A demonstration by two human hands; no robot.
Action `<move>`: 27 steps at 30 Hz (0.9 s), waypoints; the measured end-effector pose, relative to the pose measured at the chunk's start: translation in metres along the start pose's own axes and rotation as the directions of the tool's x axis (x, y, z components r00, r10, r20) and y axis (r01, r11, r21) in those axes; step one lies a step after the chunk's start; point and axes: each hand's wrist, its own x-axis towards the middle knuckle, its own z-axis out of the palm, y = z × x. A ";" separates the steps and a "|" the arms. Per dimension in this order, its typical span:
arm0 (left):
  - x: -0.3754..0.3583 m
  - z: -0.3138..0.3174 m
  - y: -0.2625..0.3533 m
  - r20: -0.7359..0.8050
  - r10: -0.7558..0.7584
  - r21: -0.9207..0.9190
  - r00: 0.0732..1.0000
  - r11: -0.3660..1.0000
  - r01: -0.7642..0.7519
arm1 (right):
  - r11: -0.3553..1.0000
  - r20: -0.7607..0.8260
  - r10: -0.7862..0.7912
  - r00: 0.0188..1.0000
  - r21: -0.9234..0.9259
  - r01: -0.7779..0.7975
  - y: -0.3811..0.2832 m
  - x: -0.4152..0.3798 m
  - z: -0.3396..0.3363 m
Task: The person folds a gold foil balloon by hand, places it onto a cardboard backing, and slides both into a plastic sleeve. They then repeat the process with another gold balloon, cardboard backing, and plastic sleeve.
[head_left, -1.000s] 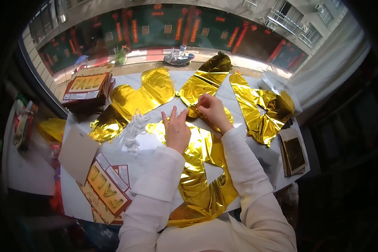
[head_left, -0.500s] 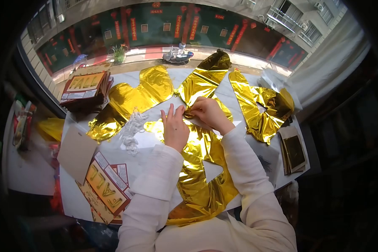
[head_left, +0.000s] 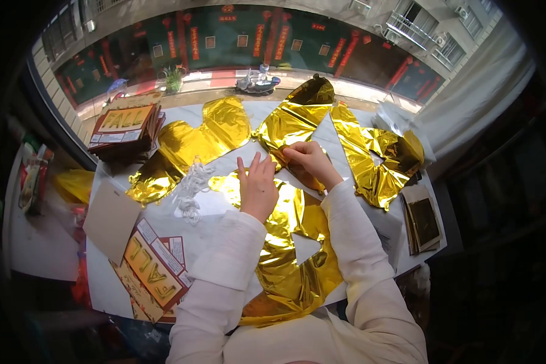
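Observation:
Flat gold foil balloons lie spread over the white table. My right hand [head_left: 312,162] pinches the lower part of the middle foil balloon [head_left: 288,124] between thumb and fingers. Beside it, my left hand [head_left: 259,189] has its fingers stretched out and lies over the upper end of the near foil balloon [head_left: 282,249], which has a triangular hole and reaches to my body. Another foil balloon [head_left: 197,142] rests to the left, and one more foil balloon [head_left: 385,155] with a small hole lies to the right. Left of my left hand is a tangle of white string [head_left: 192,188].
A stack of FALL packages [head_left: 124,124] stands at the back left. More FALL cards [head_left: 155,267] and a plain card [head_left: 111,221] lie at the front left. Dark-fronted packets [head_left: 423,218] lie at the right edge, near a white curtain [head_left: 479,103]. A window is behind the table [head_left: 224,209].
My right hand has shifted slightly right and up, pulling at the middle balloon's lower part. My left hand has moved a little right, away from the pinch, fingers still spread.

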 end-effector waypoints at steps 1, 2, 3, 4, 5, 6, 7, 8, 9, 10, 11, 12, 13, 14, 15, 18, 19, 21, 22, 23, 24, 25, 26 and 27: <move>-0.001 0.001 0.000 -0.005 0.005 0.019 1.000 1.000 -0.005 | 1.000 -0.002 -0.001 1.000 0.000 0.001 -0.003 -0.002 -0.002; -0.001 0.003 0.000 -0.009 0.010 0.038 1.000 0.999 -0.009 | 0.975 0.047 0.121 0.992 0.179 -0.128 -0.006 -0.004 -0.006; -0.001 0.002 0.001 -0.009 0.010 0.037 1.000 0.999 -0.009 | 0.903 0.118 0.231 0.966 0.345 -0.258 -0.006 -0.005 -0.011; -0.001 0.002 0.002 0.000 0.005 0.013 1.000 1.000 -0.005 | 0.903 0.118 0.231 0.966 0.344 -0.258 -0.003 -0.004 -0.013; -0.001 0.001 0.003 0.009 0.001 -0.011 1.000 1.000 -0.001 | 0.850 -0.007 0.168 0.986 0.507 -0.142 0.000 0.001 -0.015; -0.002 0.001 0.003 0.004 0.001 -0.012 1.000 1.000 -0.001 | 0.771 -0.141 0.121 0.983 0.636 -0.004 0.006 0.010 -0.021; -0.002 0.003 0.002 0.010 0.006 0.003 1.000 1.000 -0.006 | 0.660 -0.185 0.056 0.981 0.744 0.103 0.021 0.026 -0.039; -0.001 0.003 0.002 0.015 0.011 0.019 1.000 1.000 -0.011 | 0.581 -0.174 0.027 0.984 0.804 0.126 0.009 0.024 -0.057; -0.001 0.002 0.002 0.006 0.011 0.019 1.000 1.000 -0.011 | 0.596 -0.321 0.091 0.943 0.776 0.207 0.010 0.031 -0.080; -0.001 0.001 0.002 0.011 0.016 0.032 1.000 0.999 -0.017 | 0.552 -0.365 0.105 0.925 0.795 0.251 -0.001 0.032 -0.103; -0.003 0.001 0.003 0.017 0.023 0.044 1.000 0.999 -0.024 | 0.560 -0.367 0.102 0.925 0.789 0.252 0.004 0.041 -0.145; -0.003 0.003 0.003 0.011 0.026 0.039 1.000 0.999 -0.027 | 0.555 -0.498 0.122 0.859 0.751 0.357 0.000 0.051 -0.186; -0.004 0.007 0.001 -0.001 0.028 0.044 1.000 0.999 -0.028 | 0.571 -0.555 0.012 0.832 0.687 0.451 0.005 0.061 -0.246; -0.003 0.009 0.000 -0.014 0.030 0.048 0.999 0.998 -0.029 | 0.647 -0.600 0.017 0.800 0.616 0.449 -0.031 0.038 -0.269; -0.002 0.008 0.000 -0.021 0.033 0.042 0.999 0.999 -0.032 | 0.680 -0.786 0.039 0.617 0.473 0.560 -0.065 0.028 -0.296; 0.000 0.008 -0.002 0.016 0.043 0.041 0.999 0.998 -0.044 | 0.681 -0.842 -0.095 0.531 0.334 0.652 -0.165 -0.046 -0.327; 0.002 0.010 -0.003 -0.050 0.061 0.003 0.997 0.998 -0.060 | 0.670 -0.810 -0.251 0.529 0.249 0.700 -0.177 -0.065 -0.343; 0.006 0.011 -0.003 -0.199 0.112 -0.062 0.974 0.990 -0.127 | 0.690 -0.665 -0.385 0.640 0.254 0.678 -0.200 -0.098 -0.366; 0.009 0.006 -0.001 -0.196 0.119 -0.067 0.973 0.989 -0.134 | 0.727 -0.577 -0.409 0.707 0.262 0.634 -0.211 -0.118 -0.366; 0.013 -0.004 0.003 -0.238 0.181 -0.114 0.954 0.971 -0.212 | 0.784 -0.508 -0.386 0.770 0.259 0.564 -0.227 -0.141 -0.337; 0.018 -0.016 0.008 -0.282 0.240 -0.156 0.929 0.944 -0.291 | 0.834 -0.437 -0.355 0.826 0.250 0.491 -0.240 -0.163 -0.287; 0.022 -0.029 0.015 -0.327 0.289 -0.142 0.900 0.926 -0.349 | 0.828 -0.455 -0.351 0.818 0.257 0.498 -0.246 -0.177 -0.251; 0.024 -0.042 0.022 -0.324 0.299 -0.141 0.898 0.923 -0.358 | 0.861 -0.405 -0.308 0.861 0.267 0.433 -0.246 -0.189 -0.234; 0.026 -0.055 0.030 -0.283 0.287 -0.250 0.915 0.899 -0.359 | 0.869 -0.365 -0.316 0.876 0.259 0.422 -0.250 -0.202 -0.208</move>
